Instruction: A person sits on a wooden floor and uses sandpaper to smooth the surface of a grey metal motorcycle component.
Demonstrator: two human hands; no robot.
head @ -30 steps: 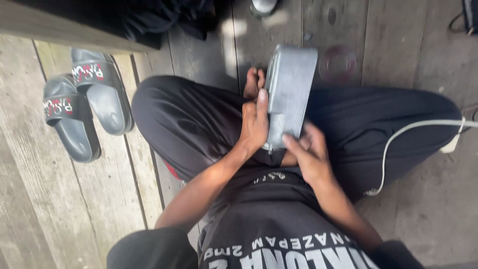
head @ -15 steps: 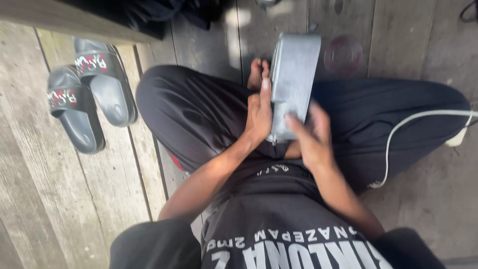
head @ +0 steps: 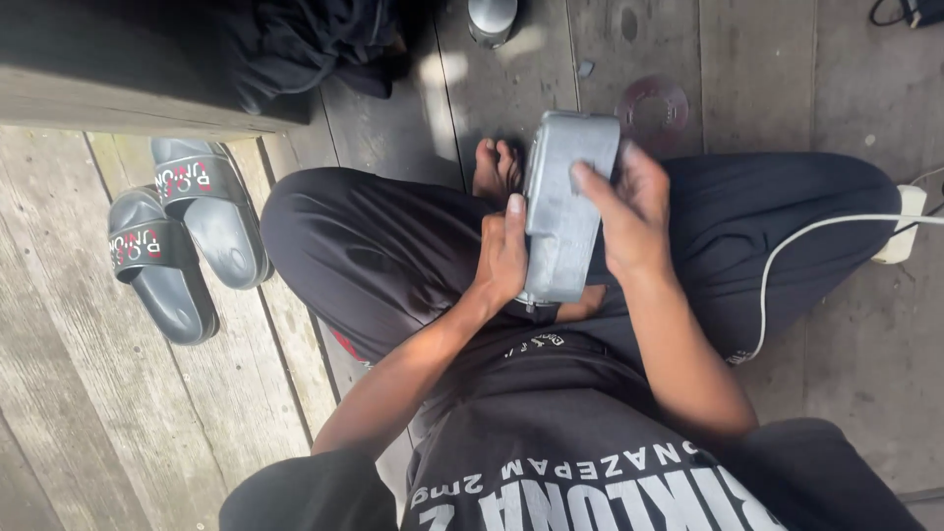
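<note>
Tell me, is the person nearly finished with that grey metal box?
Hard to tell. In hand: the left hand steadies the grey metal box on its side over the lap, and the right hand lies across its top end. Done: nothing visible proves a finished step. Left: a round metal disc lies apart on the floorboards.

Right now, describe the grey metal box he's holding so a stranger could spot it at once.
Start at the crossed legs in black trousers on the wooden plank floor. Above the lap, the left hand and right hand grip a long rectangular grey metal box. It is the only pale, dull-silver block there, unlike the grey slide sandals off to one side.
</note>
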